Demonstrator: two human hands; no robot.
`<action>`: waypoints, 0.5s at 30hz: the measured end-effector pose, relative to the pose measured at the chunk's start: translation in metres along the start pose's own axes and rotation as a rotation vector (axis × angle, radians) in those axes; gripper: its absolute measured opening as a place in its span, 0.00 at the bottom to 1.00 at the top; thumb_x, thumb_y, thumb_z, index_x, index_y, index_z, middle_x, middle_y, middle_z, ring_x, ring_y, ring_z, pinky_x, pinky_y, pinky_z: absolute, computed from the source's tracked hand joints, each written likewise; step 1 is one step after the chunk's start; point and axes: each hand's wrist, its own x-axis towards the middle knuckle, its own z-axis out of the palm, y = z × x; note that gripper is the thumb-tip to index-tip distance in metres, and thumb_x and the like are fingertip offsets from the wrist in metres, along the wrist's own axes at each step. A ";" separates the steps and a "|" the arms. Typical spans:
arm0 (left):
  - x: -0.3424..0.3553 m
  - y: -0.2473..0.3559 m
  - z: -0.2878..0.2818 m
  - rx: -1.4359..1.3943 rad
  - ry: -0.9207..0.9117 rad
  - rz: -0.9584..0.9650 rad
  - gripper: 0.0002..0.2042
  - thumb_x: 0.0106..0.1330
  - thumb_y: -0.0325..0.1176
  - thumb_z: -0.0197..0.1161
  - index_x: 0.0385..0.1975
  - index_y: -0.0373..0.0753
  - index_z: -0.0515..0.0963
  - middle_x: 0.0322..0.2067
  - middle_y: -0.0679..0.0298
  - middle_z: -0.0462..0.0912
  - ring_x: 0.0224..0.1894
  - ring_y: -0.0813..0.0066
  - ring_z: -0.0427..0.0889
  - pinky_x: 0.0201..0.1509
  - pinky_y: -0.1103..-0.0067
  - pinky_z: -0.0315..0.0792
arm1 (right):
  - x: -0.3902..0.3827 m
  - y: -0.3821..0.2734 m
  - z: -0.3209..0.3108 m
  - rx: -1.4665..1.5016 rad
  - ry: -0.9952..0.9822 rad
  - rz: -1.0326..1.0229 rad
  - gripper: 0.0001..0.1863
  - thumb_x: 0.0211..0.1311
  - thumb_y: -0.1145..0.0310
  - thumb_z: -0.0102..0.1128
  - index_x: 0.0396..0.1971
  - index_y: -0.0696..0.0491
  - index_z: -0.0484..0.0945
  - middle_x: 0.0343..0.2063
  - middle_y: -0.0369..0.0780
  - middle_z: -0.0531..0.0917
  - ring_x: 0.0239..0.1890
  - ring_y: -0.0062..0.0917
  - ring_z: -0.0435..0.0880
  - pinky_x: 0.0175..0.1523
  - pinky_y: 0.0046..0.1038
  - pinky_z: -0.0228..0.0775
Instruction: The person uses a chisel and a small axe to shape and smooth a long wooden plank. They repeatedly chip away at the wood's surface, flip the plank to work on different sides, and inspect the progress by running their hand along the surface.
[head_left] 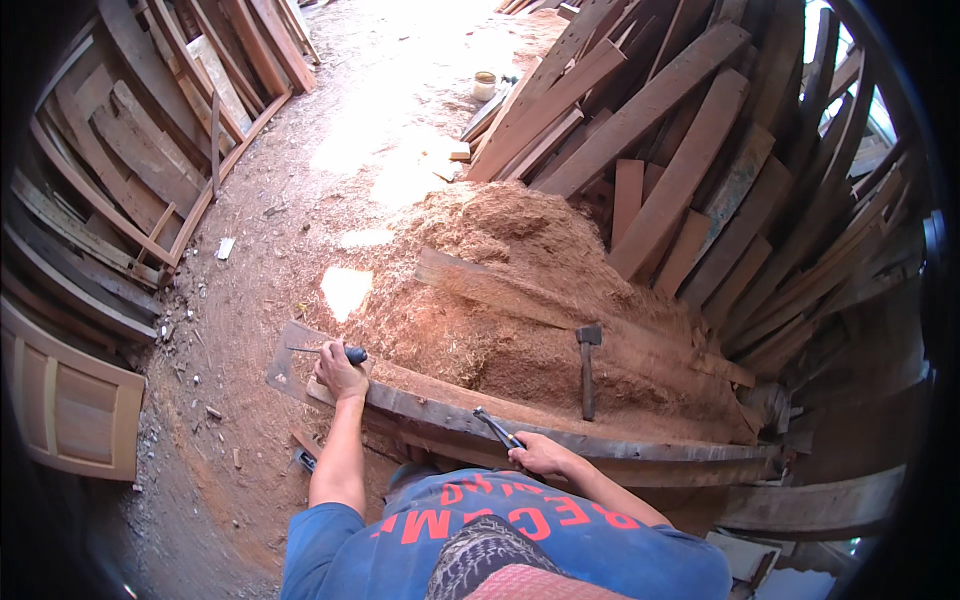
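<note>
My left hand is closed around a screwdriver with a dark handle; its thin shaft points left. That hand is over the left end of a long, weathered wooden beam. To the right, my right hand is wrapped round the handles of pincers, whose metal head reaches over the beam's near edge. Beyond the beam a hammer with a dark, blocky head and wooden handle lies on the sawdust.
A large sawdust heap rises behind the beam, with a plank partly buried in it. Boards lean in stacks at right. Curved planks and a panelled wooden door stand at left. A jar sits far back.
</note>
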 end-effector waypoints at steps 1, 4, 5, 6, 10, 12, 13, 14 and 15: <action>0.000 0.002 -0.002 0.004 -0.004 0.000 0.28 0.52 0.33 0.73 0.56 0.47 0.75 0.56 0.57 0.75 0.65 0.56 0.73 0.70 0.55 0.62 | 0.000 -0.002 0.001 -0.034 0.011 -0.013 0.12 0.74 0.63 0.56 0.42 0.57 0.78 0.32 0.41 0.85 0.36 0.27 0.85 0.44 0.33 0.77; 0.000 -0.005 -0.001 0.013 -0.007 -0.007 0.29 0.51 0.32 0.74 0.56 0.47 0.74 0.56 0.58 0.75 0.64 0.56 0.73 0.69 0.55 0.63 | -0.008 -0.016 0.004 -0.039 0.021 -0.050 0.14 0.71 0.61 0.55 0.43 0.58 0.75 0.31 0.47 0.84 0.36 0.38 0.85 0.43 0.42 0.75; 0.000 -0.009 0.001 0.025 -0.007 -0.005 0.29 0.51 0.31 0.74 0.56 0.47 0.73 0.56 0.58 0.75 0.63 0.55 0.74 0.68 0.55 0.63 | -0.008 -0.019 0.004 -0.048 0.021 -0.046 0.14 0.71 0.61 0.55 0.43 0.58 0.75 0.31 0.48 0.84 0.36 0.38 0.85 0.43 0.42 0.75; 0.001 -0.006 -0.001 0.036 -0.011 -0.001 0.30 0.50 0.30 0.74 0.56 0.47 0.73 0.55 0.58 0.75 0.63 0.55 0.74 0.67 0.55 0.64 | -0.009 -0.019 0.005 -0.054 0.023 -0.040 0.14 0.71 0.61 0.55 0.43 0.59 0.75 0.31 0.48 0.84 0.37 0.38 0.85 0.43 0.42 0.75; 0.000 0.004 -0.007 0.004 -0.014 -0.003 0.31 0.50 0.28 0.75 0.57 0.46 0.72 0.56 0.58 0.75 0.63 0.55 0.74 0.68 0.55 0.63 | -0.005 -0.010 0.009 -0.059 0.044 -0.007 0.14 0.71 0.60 0.58 0.44 0.57 0.77 0.33 0.45 0.85 0.39 0.34 0.84 0.47 0.38 0.75; 0.001 0.004 -0.006 0.014 -0.035 -0.009 0.32 0.50 0.28 0.75 0.57 0.46 0.72 0.56 0.59 0.74 0.63 0.55 0.74 0.69 0.56 0.63 | -0.008 -0.011 0.008 -0.040 0.056 -0.026 0.14 0.71 0.61 0.56 0.44 0.58 0.76 0.33 0.48 0.85 0.38 0.38 0.85 0.45 0.41 0.75; 0.002 0.004 -0.006 0.021 -0.045 -0.013 0.32 0.50 0.28 0.76 0.57 0.46 0.72 0.57 0.59 0.74 0.63 0.55 0.74 0.69 0.56 0.62 | -0.010 -0.012 0.008 -0.032 0.060 -0.036 0.14 0.71 0.62 0.56 0.45 0.59 0.76 0.33 0.50 0.84 0.38 0.40 0.85 0.44 0.43 0.75; 0.002 0.006 -0.006 0.019 -0.053 -0.018 0.32 0.50 0.28 0.76 0.57 0.46 0.72 0.57 0.58 0.74 0.64 0.55 0.74 0.69 0.56 0.62 | -0.010 -0.013 0.007 -0.031 0.064 -0.027 0.14 0.71 0.62 0.55 0.45 0.59 0.76 0.32 0.49 0.84 0.38 0.39 0.85 0.44 0.43 0.75; 0.002 0.008 -0.010 0.018 -0.063 -0.025 0.32 0.50 0.29 0.76 0.57 0.46 0.73 0.57 0.58 0.74 0.64 0.55 0.73 0.70 0.55 0.62 | -0.012 -0.014 0.007 -0.031 0.066 -0.016 0.14 0.71 0.62 0.55 0.45 0.59 0.76 0.32 0.49 0.84 0.37 0.39 0.85 0.44 0.43 0.75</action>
